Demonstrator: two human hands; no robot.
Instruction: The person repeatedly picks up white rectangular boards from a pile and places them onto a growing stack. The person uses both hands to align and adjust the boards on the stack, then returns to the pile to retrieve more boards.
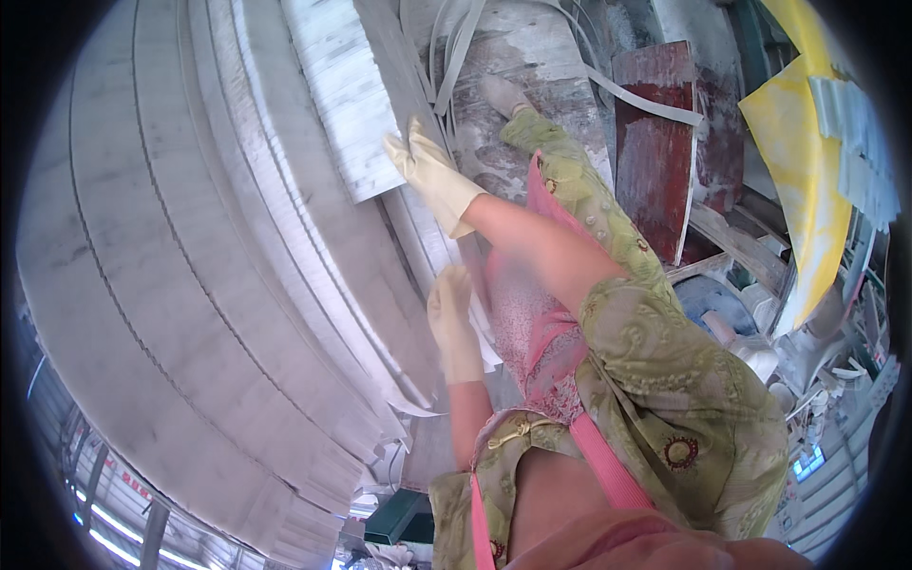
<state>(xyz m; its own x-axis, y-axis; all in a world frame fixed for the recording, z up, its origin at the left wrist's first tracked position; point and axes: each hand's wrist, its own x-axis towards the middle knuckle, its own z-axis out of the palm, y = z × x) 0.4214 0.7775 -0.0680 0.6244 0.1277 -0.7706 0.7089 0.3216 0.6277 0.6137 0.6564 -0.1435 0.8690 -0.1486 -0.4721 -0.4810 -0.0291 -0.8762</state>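
Note:
Both my hands wear pale cream rubber gloves. My right hand (432,176) is at the right edge of a bright white flat sheet (347,95), its thumb and fingers closed about that edge. The sheet lies on top of a large stack of long whitish slabs (218,256). Nearer to me, my left hand (454,318) is curled closed beside the stack's right side. What its fingers hold, if anything, is hidden. A pink apron (527,304) hangs between my arms over green patterned clothing.
Thin white strips (651,100) curl over a worn, dusty board (518,57) ahead. A reddish-brown panel (654,152) leans to the right, near a yellow sheet (807,171). White scraps clutter the lower right. A dark green box (397,516) sits at the lower edge.

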